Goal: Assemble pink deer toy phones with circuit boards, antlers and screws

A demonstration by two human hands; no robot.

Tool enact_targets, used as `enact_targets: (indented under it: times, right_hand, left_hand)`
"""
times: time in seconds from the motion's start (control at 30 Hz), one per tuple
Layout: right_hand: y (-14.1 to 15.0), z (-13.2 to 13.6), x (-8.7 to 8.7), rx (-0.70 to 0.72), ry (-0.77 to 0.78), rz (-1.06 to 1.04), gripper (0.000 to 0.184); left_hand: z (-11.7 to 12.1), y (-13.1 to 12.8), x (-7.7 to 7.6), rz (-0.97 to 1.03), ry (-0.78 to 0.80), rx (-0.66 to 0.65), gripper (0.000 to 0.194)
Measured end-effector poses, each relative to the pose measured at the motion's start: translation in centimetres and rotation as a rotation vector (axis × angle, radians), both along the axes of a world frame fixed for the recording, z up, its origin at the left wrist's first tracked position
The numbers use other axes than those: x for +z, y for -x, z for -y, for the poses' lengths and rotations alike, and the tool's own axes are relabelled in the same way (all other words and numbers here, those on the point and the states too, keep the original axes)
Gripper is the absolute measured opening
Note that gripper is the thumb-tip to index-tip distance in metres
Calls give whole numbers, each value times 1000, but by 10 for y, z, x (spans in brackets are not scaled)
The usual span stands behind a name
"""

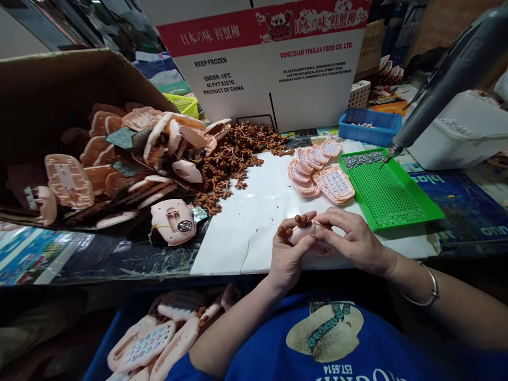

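Shell [300,234] at 8 o'clock of green tray [402,198], gripped by fingers of left hand [288,259] and right hand [355,238]. Likely light, stiff, slick plastic; 2 brown antlers [301,220] may snap, so hold rounded sides.

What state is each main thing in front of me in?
Left hand, closed on pink shell
Right hand, pinching pink shell
Pink shell, held by both hands
Grey screwdriver, tip pointing down
Green tray, open, holding metal pieces
Cardboard box, open, piled full
Keypad pieces, overlapping in piles
Brown pieces, heaped loose
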State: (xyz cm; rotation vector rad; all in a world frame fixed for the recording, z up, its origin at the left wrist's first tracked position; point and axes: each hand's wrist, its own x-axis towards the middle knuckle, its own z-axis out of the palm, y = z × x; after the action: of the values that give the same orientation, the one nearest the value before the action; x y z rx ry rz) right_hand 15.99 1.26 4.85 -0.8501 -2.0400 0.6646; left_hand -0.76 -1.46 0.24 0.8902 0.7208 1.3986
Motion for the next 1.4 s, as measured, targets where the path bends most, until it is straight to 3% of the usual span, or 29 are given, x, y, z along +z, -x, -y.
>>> enact_targets:
  times: [0.23, 0.4, 0.5, 0.63, 0.8, 1.07, 1.27, 1.4]
  right_hand:
    - [1, 1, 4, 39, 131, -7, 20]
    - [5, 5, 2, 42, 52, -111, 19]
    - [7, 4, 2, 20, 45, -166, 16]
    - [7, 1, 6, 18, 133, -75, 16]
    - [0, 4, 0, -79, -85, 71, 29]
    - [2, 12, -12, -189, -222, 135, 13]
    - [-9, 7, -13, -106, 38, 43, 15]
    - [-18, 5, -19, -96, 274, -125, 22]
  left_hand:
    - [1, 4, 2, -23, -64, -26, 26]
    - [3, 6, 0, -143, -130, 16, 24]
    - [4, 4, -2, -111, -123, 5, 22]
    - [2, 3, 0, -53, -79, -26, 26]
    - [-6, 12, 4, 75, -3, 12, 30]
    - [-13, 12, 3, 82, 31, 31, 34]
    - [-13, 6, 10, 46, 26, -26, 31]
    - [-11, 1, 12, -45, -85, -67, 47]
